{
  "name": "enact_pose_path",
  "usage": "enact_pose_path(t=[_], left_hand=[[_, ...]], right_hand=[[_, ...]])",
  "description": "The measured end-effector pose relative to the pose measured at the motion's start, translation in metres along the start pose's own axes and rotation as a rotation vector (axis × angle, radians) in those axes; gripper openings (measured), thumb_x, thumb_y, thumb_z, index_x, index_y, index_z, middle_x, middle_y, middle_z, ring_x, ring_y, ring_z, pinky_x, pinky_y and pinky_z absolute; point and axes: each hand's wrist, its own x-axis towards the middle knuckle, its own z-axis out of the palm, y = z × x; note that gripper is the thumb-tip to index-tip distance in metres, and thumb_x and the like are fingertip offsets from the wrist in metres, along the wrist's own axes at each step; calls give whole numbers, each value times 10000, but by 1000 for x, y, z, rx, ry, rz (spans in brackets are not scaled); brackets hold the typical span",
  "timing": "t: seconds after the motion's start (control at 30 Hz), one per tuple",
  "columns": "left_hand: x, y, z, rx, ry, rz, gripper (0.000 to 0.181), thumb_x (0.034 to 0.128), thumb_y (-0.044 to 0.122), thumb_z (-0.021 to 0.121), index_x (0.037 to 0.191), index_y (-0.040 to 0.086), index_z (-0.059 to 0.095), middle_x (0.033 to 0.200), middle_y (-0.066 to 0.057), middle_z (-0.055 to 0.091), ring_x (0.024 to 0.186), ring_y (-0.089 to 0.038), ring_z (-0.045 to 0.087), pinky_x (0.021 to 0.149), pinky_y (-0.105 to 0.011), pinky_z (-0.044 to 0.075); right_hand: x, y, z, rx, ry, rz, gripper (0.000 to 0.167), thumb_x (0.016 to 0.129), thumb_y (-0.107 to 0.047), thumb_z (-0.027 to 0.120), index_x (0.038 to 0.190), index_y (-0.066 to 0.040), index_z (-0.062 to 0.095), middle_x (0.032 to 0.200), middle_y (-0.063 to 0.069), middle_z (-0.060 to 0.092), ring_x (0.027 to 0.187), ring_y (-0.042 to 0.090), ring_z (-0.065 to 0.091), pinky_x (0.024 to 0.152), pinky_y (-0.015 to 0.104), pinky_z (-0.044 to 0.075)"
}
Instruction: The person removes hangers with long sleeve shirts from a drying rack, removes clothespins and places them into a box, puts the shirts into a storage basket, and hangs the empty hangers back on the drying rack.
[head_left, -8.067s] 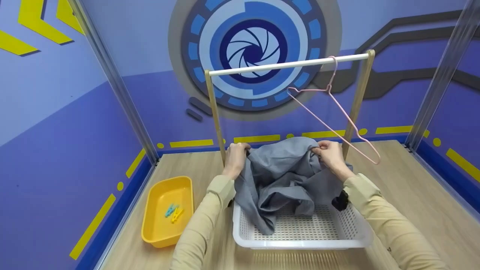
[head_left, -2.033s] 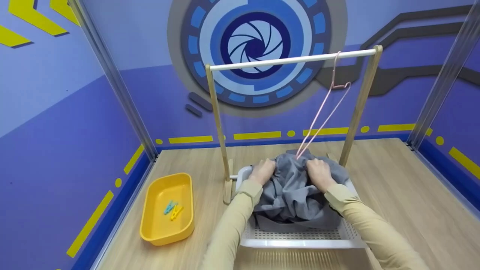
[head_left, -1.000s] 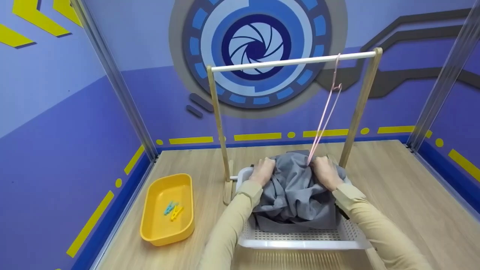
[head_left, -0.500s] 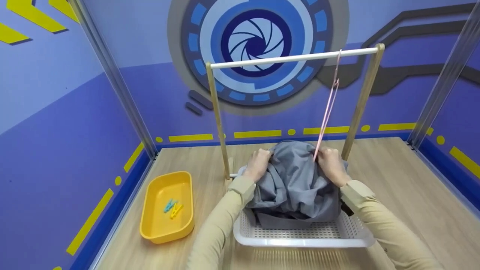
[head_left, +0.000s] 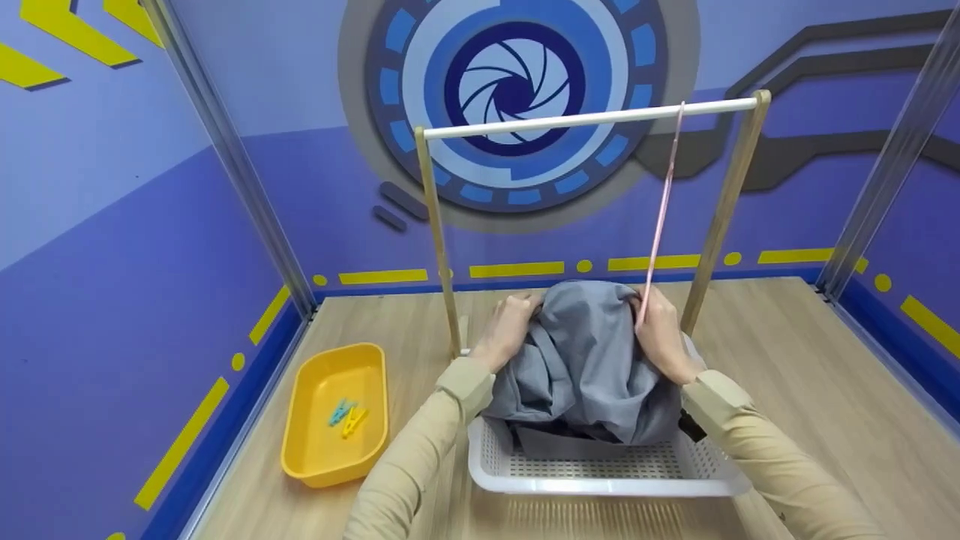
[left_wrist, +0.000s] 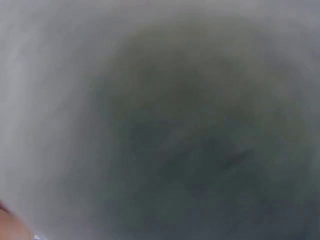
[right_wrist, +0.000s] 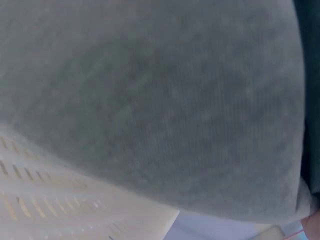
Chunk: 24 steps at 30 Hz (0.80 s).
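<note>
A bunched grey cloth [head_left: 592, 337] hangs between both hands, its lower folds inside the white perforated basket [head_left: 615, 487]. My left hand [head_left: 507, 331] grips its upper left edge, and my right hand [head_left: 660, 334] grips the upper right edge. A pink clothes hanger [head_left: 661, 214] hangs from the rack's white rail, seen edge-on, its lower end at the right hand's fingers; whether it touches them I cannot tell. Blurred grey cloth [left_wrist: 190, 120] fills most of the left wrist view. In the right wrist view the cloth [right_wrist: 175, 110] droops in front of the basket wall [right_wrist: 60, 200].
A garment rack with a white rail [head_left: 555, 123] and wooden posts [head_left: 726, 217] stands behind the basket. To the left, a yellow tray [head_left: 296, 442] holds a teal clothespin [head_left: 340, 411] and a yellow clothespin [head_left: 352, 424]. Patterned walls enclose the wooden tabletop [head_left: 817, 375].
Since two seconds ago both hands have lifted the cloth's upper part slightly and moved a little apart. The hanger has turned edge-on, its lower end shifting right.
</note>
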Motion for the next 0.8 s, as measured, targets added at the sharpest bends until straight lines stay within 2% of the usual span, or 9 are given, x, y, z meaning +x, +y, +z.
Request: enact_pose_path(t=[0.2,0.33,0.43,0.57,0.67,0.8], left_hand=[[2,5,-12,-18,50,48,139,904,32,503,851,70,626,789,-43,583,748,-173,577,657,-250,442],[-1,8,-17,-38,73,70,140,884,-18,517,872,51,639,832,-53,602,788,-183,585,698,-240,443],[-5,10,-18,-45,95,85,155,862,-53,533,889,42,652,866,-52,611,822,-184,589,723,-235,445],[-10,13,-21,-61,113,97,182,838,-89,546,900,41,657,856,-57,600,811,-188,589,707,-244,453],[-14,17,-23,-85,114,109,195,831,-109,541,895,40,649,837,-68,586,789,-196,586,685,-250,455],[-20,21,-25,-90,97,115,243,805,-146,534,902,48,644,846,-68,589,784,-194,586,663,-248,456]], right_hand=[[1,-8,-3,48,32,-34,95,827,140,517,878,66,548,790,188,513,734,343,509,670,426,394],[-1,-10,-5,76,32,-46,132,810,165,520,873,52,550,773,163,523,718,316,510,656,395,386],[-4,-12,-7,116,19,-34,151,799,190,515,860,55,542,753,138,513,692,275,493,640,346,372],[-8,-15,-12,173,-21,22,135,824,166,509,864,44,548,769,117,521,707,219,482,659,287,363],[-11,-17,-15,174,-54,38,114,844,139,506,875,38,549,796,117,528,735,210,492,687,283,370],[-15,-18,-17,149,-72,16,111,845,140,505,880,40,539,811,118,522,751,226,496,701,306,370]])
